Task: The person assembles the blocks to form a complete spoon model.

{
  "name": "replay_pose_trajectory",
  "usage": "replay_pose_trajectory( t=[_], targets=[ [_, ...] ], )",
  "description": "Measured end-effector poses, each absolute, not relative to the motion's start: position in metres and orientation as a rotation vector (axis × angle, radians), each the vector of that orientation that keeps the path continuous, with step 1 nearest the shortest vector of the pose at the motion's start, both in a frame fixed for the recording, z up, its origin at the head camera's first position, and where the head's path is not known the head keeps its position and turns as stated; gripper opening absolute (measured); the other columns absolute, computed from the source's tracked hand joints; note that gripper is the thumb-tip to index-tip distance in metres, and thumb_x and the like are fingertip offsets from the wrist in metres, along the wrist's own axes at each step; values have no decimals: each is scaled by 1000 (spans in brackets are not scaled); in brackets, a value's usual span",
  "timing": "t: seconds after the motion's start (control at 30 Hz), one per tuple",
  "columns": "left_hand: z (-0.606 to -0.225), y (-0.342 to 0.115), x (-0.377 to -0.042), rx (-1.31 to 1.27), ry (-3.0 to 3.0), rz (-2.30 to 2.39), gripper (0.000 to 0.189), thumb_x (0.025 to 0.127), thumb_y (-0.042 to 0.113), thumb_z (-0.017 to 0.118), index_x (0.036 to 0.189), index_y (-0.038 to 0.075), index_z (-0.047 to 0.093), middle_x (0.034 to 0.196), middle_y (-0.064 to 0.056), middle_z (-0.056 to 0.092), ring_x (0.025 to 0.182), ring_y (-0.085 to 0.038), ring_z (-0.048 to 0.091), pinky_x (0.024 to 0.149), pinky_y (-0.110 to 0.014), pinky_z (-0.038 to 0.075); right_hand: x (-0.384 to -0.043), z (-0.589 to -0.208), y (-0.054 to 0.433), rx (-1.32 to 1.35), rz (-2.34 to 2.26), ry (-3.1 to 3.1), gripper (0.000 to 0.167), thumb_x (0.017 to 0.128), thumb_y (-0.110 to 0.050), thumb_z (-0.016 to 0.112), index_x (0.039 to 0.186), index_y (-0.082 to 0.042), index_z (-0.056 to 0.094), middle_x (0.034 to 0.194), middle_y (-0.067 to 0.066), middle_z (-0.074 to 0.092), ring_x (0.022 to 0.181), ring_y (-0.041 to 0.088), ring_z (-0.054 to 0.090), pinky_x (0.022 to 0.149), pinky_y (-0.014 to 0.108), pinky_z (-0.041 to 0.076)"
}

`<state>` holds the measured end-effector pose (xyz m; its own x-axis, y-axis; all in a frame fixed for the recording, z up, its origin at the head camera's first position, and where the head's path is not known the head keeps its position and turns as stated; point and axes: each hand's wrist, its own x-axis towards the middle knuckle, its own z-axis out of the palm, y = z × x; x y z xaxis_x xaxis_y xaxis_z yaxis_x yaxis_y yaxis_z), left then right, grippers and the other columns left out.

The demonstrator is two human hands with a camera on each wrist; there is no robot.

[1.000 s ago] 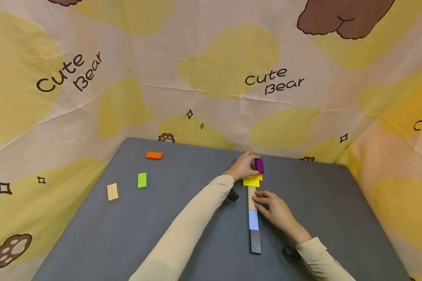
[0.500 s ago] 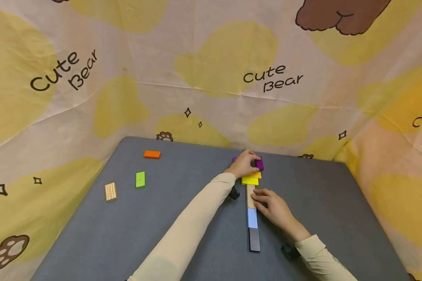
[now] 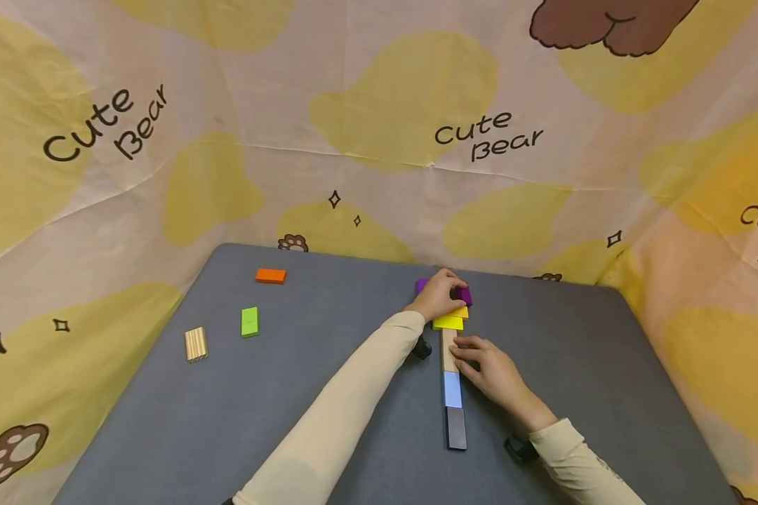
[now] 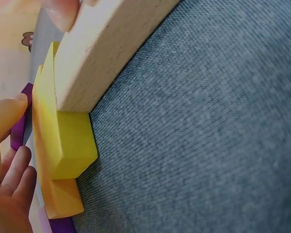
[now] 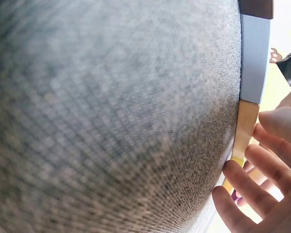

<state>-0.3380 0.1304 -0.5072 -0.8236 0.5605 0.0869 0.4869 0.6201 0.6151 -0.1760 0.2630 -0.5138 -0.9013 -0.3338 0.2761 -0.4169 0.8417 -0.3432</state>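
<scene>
A row of flat blocks runs up the table in the head view: dark grey, light blue, plain wood, then a yellow block and an orange-yellow block set crosswise. At the far end, my left hand pinches a purple block between thumb and fingers. Another purple block shows just left of that hand, partly covered. The fingertips of my right hand touch the right side of the wood block, its fingers loosely extended; the right wrist view shows them along the row.
On the left of the grey table lie an orange block, a green block and a striped wooden block. A printed cloth hangs close behind the table's back edge.
The head view has shifted slightly. The purple block in my left hand looks slightly lower and more covered by the fingers. My right hand stays at the wood block.
</scene>
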Motion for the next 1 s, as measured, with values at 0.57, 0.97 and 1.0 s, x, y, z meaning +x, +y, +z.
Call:
replay_pose_trajectory(
  t=[0.57, 0.97, 1.0],
  targets=[
    [-510, 135, -337, 912, 2717, 929, 37, 96, 24, 65, 132, 15, 63, 137, -6, 52, 121, -18, 58, 104, -27, 48, -175, -512, 261, 573, 605, -2813, 30, 87, -18, 75, 116, -10, 75, 121, 8, 69, 113, 28, 65, 94, 48, 53],
    [-509, 130, -334, 927, 2719, 813, 36, 105, 11, 45, 137, 17, 61, 138, -7, 53, 125, -19, 55, 107, -30, 46, -174, -510, 260, 560, 616, -2818, 30, 87, -17, 76, 116, -9, 75, 122, 8, 70, 114, 28, 65, 94, 48, 53],
    [-509, 130, -334, 930, 2719, 801, 38, 104, 9, 44, 137, 17, 61, 137, -7, 54, 124, -19, 55, 106, -30, 46, -174, -510, 260, 561, 617, -2816, 30, 87, -17, 76, 115, -9, 75, 122, 8, 70, 114, 28, 65, 94, 48, 53]
  ],
)
